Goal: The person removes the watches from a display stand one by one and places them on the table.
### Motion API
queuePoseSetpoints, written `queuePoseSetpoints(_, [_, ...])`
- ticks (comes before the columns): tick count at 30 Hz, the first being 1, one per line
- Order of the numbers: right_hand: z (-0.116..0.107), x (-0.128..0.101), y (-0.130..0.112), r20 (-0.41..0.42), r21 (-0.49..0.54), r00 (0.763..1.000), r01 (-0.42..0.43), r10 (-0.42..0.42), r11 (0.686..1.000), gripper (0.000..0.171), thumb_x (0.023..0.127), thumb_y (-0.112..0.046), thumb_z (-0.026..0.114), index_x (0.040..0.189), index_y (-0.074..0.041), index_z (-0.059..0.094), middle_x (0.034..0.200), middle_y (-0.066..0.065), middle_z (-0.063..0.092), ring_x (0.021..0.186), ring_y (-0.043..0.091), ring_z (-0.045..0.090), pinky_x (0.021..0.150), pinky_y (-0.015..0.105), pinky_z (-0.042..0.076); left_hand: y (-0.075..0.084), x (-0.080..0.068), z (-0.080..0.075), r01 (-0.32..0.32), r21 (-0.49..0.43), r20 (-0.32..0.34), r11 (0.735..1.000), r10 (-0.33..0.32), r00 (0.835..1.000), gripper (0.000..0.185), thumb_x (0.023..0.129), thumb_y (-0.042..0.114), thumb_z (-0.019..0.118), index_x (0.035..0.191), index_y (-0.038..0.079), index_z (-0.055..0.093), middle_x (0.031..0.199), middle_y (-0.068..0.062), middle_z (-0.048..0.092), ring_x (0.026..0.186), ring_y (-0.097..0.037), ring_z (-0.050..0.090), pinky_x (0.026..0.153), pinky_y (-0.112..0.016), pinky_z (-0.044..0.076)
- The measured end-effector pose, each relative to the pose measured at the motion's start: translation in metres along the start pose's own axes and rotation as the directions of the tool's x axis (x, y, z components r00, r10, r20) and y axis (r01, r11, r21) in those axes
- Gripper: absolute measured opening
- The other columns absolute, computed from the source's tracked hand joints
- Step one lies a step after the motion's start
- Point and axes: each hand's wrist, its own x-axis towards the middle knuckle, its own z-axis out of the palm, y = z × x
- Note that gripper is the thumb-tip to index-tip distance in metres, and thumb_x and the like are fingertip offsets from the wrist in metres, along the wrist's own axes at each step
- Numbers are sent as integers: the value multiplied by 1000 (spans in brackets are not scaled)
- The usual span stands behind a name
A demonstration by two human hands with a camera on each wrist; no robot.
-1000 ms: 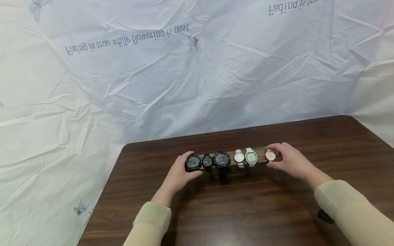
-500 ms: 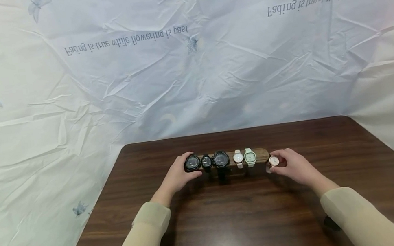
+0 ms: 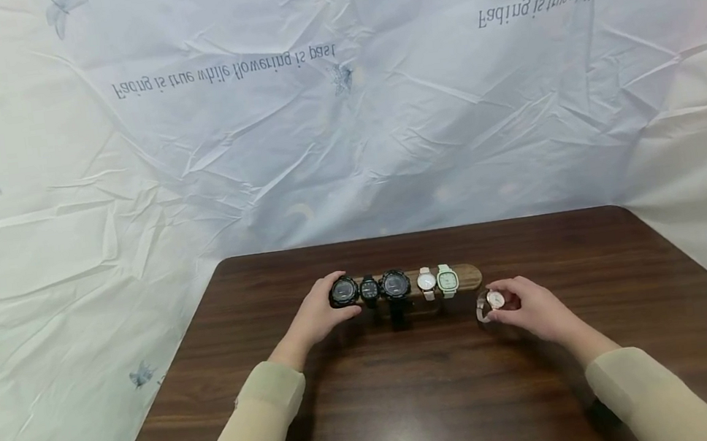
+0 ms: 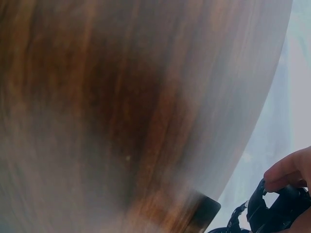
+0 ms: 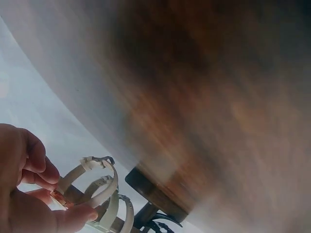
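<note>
Holding one watch [image 3: 495,299]; five watches [image 3: 396,285] on stand [image 3: 469,276].

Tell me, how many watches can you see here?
6. Five sit on the wooden bar: three black watches at its left end, the outermost gripped by the left hand, then a white and a green one. The right hand holds the sixth, off the bar.

Bare table [image 3: 414,389] before the watch stand [image 3: 469,276]
</note>
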Motion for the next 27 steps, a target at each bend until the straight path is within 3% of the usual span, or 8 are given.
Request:
queuePoseSetpoints(9, [2,-5,-1,38,41,999,38,-40,998,52,70,-44,67,112,-15,56,83,-3,47,72,11,46,60,26,40,3,0,-2,4,-2,-2,1000,-4,1000,75,69,44,68,132,24,34,126,-2,37,104,-17,46,80,-39,40])
queuePoseSetpoints(15, [3,-8,2,67,55,998,16,-19,998,52,68,-45,68,112,-19,56,83,-4,48,71,10,48,60,25,41,2,0,-2,-4,0,-3,1000,4,1000,77,66,52,66,131,27,33,126,-2,38,105,-18,45,80,-40,40])
queuePoseSetpoints(27, [1,-17,9,108,90,994,-8,-2,996,50,69,-43,68,113,-21,56,79,-4,49,68,10,46,56,24,39,1,1,0,6,-1,3,1000,-6,1000,76,68,49,66,132,27,33,129,-1,35,109,-19,43,82,-41,39])
